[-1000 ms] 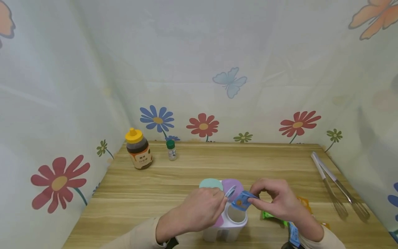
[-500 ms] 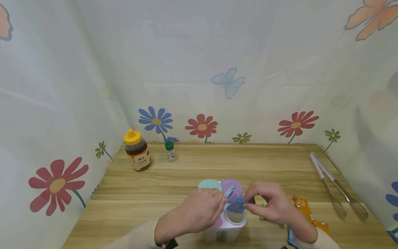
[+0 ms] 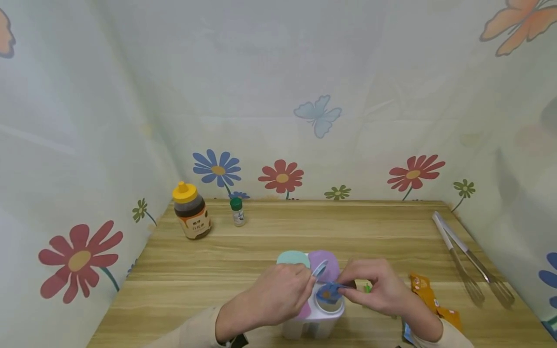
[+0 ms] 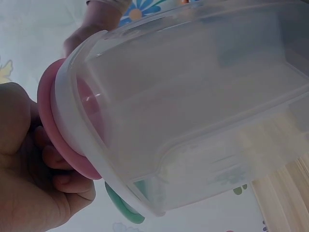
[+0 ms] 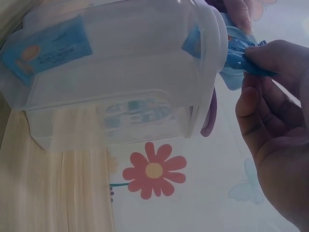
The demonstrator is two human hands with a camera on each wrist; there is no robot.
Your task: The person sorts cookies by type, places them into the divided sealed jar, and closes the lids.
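Note:
A translucent box (image 3: 306,329) with coloured flip lids stands at the front of the table. My left hand (image 3: 276,295) pinches its light-blue lid (image 3: 320,268), holding it raised. Mint (image 3: 292,257), purple (image 3: 327,265) and pink (image 4: 48,111) lids sit around the box top. My right hand (image 3: 378,287) pinches a small blue snack packet (image 3: 327,293) between thumb and fingers. In the right wrist view the packet's lower end shows inside the round opening. Another blue packet (image 5: 50,48) lies at the bottom of that compartment.
Several orange packets (image 3: 424,292), a blue packet (image 3: 407,332) and a bit of green packet (image 3: 367,287) lie by my right forearm. Metal tongs (image 3: 445,234) rest at the right edge. A yellow-capped honey bottle (image 3: 193,220) and a green-capped shaker (image 3: 238,215) stand back left.
My right hand has moved slightly left and down, bringing the blue packet from beside the rim into the opening. The left hand keeps holding the lid.

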